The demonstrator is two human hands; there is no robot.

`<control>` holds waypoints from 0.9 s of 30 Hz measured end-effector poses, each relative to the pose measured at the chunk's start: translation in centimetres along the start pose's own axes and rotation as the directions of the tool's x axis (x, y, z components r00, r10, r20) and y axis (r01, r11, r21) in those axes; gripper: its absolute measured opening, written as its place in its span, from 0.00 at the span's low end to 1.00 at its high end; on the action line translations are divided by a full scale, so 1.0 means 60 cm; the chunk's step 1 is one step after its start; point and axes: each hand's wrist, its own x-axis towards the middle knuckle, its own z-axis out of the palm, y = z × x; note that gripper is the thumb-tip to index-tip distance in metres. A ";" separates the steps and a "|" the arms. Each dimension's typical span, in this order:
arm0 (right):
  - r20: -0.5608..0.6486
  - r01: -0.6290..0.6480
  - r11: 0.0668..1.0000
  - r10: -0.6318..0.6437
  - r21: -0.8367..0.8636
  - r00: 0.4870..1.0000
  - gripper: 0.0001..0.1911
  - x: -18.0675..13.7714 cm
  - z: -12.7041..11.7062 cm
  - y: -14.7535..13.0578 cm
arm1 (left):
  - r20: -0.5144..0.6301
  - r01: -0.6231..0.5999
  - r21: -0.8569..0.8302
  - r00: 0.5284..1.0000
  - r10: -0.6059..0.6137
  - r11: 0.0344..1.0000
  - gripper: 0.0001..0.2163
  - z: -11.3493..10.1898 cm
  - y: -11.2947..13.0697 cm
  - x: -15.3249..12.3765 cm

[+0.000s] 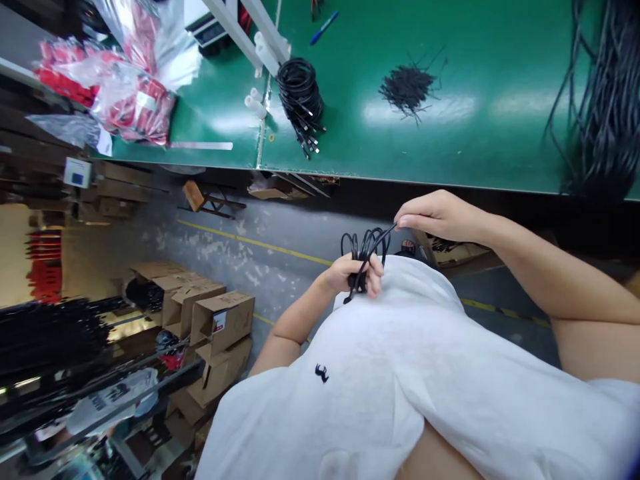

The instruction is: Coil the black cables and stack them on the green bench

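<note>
In front of my white shirt, my left hand [356,272] is closed around a coiled black cable [373,241], whose loops stick up above the fingers. My right hand [431,213] is raised a little higher and to the right, pinching a length of the same cable between thumb and fingertips. That length runs slanting down to the coil. One cable end pokes out below the left hand. On the green table [350,147] beyond lie a bundle of black cables [300,93] with metal plugs and a pile of short black ties [407,90].
Many long black cables [607,100] hang over the table's right side. A blue pen [325,28] lies at the back. Bags of red items [135,107] sit at the left. Cardboard boxes [223,320] and a small stool [195,195] stand on the floor.
</note>
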 end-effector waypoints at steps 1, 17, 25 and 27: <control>-0.002 -0.011 1.000 0.011 0.008 1.000 0.22 -0.003 0.001 0.004 | -0.047 -0.025 -0.010 0.999 0.024 1.000 0.21 -0.004 -0.001 -0.002; -0.045 -0.122 0.973 0.133 0.195 0.990 0.25 0.069 0.039 0.089 | -0.262 -0.150 -0.100 0.958 0.120 0.984 0.18 -0.011 0.009 -0.039; -0.036 -0.419 0.882 0.436 0.216 0.899 0.26 -0.079 0.115 0.228 | -0.676 -0.672 0.036 0.529 0.513 0.740 0.12 0.027 0.081 -0.100; -0.009 -0.471 0.854 0.484 0.221 0.875 0.25 -0.107 0.131 0.238 | -0.697 -0.658 0.033 0.524 0.489 0.752 0.12 0.035 0.094 -0.114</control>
